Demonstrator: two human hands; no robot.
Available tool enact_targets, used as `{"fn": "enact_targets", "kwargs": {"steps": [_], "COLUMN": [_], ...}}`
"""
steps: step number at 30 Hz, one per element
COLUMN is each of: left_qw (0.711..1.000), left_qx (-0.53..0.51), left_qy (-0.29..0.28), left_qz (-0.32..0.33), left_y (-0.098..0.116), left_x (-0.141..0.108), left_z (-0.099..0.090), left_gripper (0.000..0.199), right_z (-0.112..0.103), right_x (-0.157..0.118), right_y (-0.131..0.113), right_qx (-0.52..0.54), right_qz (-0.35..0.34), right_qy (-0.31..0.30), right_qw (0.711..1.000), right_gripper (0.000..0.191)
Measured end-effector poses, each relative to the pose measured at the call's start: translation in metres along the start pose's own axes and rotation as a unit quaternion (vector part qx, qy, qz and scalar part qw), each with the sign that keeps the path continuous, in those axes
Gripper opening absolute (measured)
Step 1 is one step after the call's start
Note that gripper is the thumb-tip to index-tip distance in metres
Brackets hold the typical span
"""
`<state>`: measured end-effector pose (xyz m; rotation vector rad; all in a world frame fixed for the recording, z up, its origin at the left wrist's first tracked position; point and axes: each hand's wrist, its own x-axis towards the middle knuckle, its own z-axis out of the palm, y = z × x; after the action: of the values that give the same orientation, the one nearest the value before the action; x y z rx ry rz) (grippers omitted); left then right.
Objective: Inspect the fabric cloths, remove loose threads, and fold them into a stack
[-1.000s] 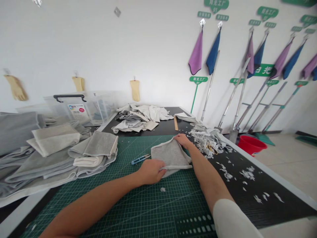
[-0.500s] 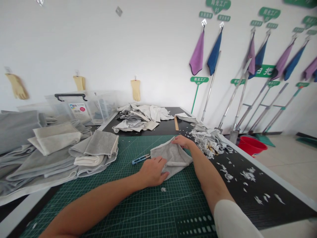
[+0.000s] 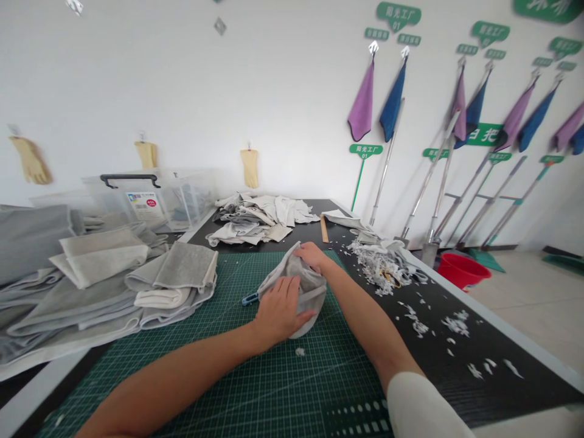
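A grey cloth piece (image 3: pixel 314 298) lies bunched on the green cutting mat (image 3: pixel 237 377), its far edge raised and folded over. My right hand (image 3: pixel 311 255) is closed on that raised edge, pinching it between thumb and fingers. My left hand (image 3: pixel 279 313) rests on the cloth's near left side, fingers stretched over it and the thumb spread away. Just left of the cloth a blue utility knife (image 3: pixel 250 298) lies on the mat, its blade end covered by the fabric. A small white scrap (image 3: pixel 300 352) sits close in front of my left hand.
Folded grey cloths (image 3: pixel 95 292) are stacked at left, before a clear plastic box (image 3: pixel 182 194). Cloth pieces (image 3: pixel 269 213) and a wooden ruler (image 3: pixel 324 229) lie at the back. Shreds (image 3: pixel 378 261) with scissors (image 3: pixel 418 276) are at right. A red bucket (image 3: pixel 463 271) stands beyond the table.
My right hand has drawn the cloth's far edge left and towards my left hand, so the cloth bunches up. The cloth now covers more of the knife.
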<state>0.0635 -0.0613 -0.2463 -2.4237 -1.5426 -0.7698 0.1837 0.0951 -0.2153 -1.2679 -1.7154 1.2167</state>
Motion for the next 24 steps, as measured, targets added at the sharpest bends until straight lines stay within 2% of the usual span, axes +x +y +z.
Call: {"fn": "enact_targets", "kwargs": {"steps": [6, 11, 14, 16, 19, 21, 24], "left_qw": [0.999, 0.996, 0.994, 0.994, 0.994, 0.993, 0.988], "left_qx": [-0.001, 0.019, 0.037, 0.049, 0.057, 0.056, 0.040], "left_qy": [0.015, 0.059, 0.086, 0.091, 0.081, 0.077, 0.079], "left_qz": [-0.045, -0.060, -0.054, -0.043, -0.043, -0.063, -0.130], "left_y": [-0.001, 0.000, -0.003, -0.006, -0.011, -0.014, -0.018], "left_x": [0.005, 0.008, 0.011, 0.012, 0.015, 0.017, 0.020], "left_z": [-0.009, -0.020, -0.027, -0.032, -0.039, -0.042, -0.048], "left_gripper": [0.057, 0.057, 0.043, 0.030, 0.025, 0.025, 0.025], "right_z": [0.020, 0.026, 0.027, 0.027, 0.025, 0.023, 0.020], "right_x": [-0.006, -0.025, -0.035, -0.037, -0.035, -0.035, -0.037], "right_y": [-0.022, -0.053, -0.065, -0.068, -0.067, -0.065, -0.064], "right_qx": [0.154, 0.244, 0.280, 0.295, 0.300, 0.295, 0.282], "right_qz": [-0.008, -0.022, -0.030, -0.033, -0.028, -0.018, -0.007], "right_qy": [0.045, 0.076, 0.094, 0.102, 0.102, 0.095, 0.072], "right_qw": [0.987, 0.967, 0.955, 0.949, 0.948, 0.951, 0.957], "right_gripper": [0.005, 0.003, 0.007, 0.009, 0.013, 0.017, 0.020]}}
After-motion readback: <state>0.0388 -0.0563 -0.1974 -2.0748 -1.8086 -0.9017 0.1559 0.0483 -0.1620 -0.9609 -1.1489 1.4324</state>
